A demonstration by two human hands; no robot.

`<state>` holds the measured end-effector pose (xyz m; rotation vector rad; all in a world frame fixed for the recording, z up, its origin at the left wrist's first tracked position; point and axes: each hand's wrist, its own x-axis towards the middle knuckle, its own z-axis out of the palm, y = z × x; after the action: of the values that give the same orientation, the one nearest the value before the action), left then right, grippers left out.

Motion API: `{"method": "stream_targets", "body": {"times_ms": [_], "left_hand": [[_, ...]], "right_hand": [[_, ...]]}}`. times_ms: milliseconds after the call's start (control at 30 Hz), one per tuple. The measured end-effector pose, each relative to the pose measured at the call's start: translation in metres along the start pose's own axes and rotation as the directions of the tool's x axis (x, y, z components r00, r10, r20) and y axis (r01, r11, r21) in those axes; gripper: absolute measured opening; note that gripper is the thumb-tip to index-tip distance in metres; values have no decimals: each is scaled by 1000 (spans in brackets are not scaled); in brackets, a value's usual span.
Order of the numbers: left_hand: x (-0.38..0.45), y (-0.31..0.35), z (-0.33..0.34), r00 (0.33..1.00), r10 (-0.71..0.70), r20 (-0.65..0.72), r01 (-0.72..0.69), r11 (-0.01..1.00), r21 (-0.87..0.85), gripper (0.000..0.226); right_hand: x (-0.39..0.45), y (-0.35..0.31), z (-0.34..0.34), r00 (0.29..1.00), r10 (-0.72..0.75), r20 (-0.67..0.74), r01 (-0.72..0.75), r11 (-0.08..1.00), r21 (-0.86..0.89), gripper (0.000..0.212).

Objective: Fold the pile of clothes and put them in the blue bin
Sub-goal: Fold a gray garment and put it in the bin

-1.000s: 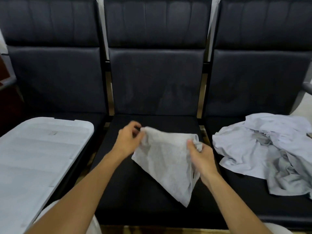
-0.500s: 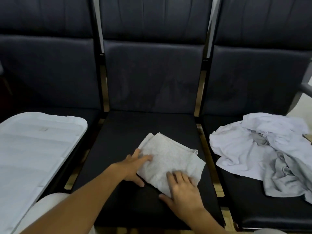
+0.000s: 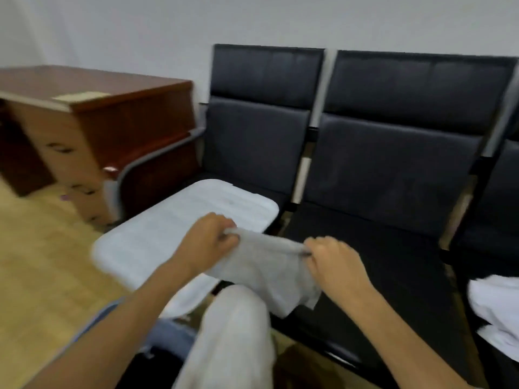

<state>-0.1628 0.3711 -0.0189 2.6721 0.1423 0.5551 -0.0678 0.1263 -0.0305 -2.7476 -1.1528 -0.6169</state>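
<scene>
Holding the folded grey cloth (image 3: 269, 265) lifted above the seat edge, left hand (image 3: 209, 240) and right hand (image 3: 334, 262) both pinching its top corners; risking unfolding if either pinch slackens (blue bin not clearly visible) beside the white lid (image 3: 179, 228).

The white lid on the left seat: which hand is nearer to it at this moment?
The left hand. It is in front of the white lid, overlapping its near edge in this view, gripping one end of the grey cloth. The right hand grips the other end, over the middle seat, farther away.
</scene>
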Motion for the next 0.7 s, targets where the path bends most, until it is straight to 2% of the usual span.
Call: {"method": "stream_targets", "body": {"times_ms": [100, 167, 233, 367, 433, 500, 600, 700], "left_hand": [[-67, -50, -77, 961, -175, -212, 176, 984, -14, 45], [-120, -76, -116, 924, -287, -251, 287, 957, -38, 32], [-165, -100, -141, 893, -396, -213, 391, 918, -69, 22], [-238, -136, -168, 817, -570, -91, 564, 822, -84, 19], [-276, -153, -170, 774, -633, -8, 631, 773, -69, 15], [-311, -168, -164, 735, -672, 86, 677, 734, -52, 17], [-341, -175, -147, 707, -686, 171, 695, 719, 6, 30], [-351, -177, -129, 723, -672, 160, 677, 735, 29, 37]], "right_hand": [[39, -87, -18, 975, -163, -151, 181, 977, 116, 31], [55, -146, -25, 948, -288, -133, 311, 928, 205, 21], [68, -194, -24, 924, -380, -33, 372, 878, 300, 8], [87, -274, -16, 817, -510, 269, 327, 795, 511, 17], [88, -305, -2, 733, -547, 405, 268, 779, 567, 20], [82, -329, 16, 620, -590, 517, 217, 762, 610, 24], [68, -350, 41, 499, -632, 593, 218, 754, 620, 25], [54, -358, 62, 485, -606, 630, 269, 789, 552, 25]]}}
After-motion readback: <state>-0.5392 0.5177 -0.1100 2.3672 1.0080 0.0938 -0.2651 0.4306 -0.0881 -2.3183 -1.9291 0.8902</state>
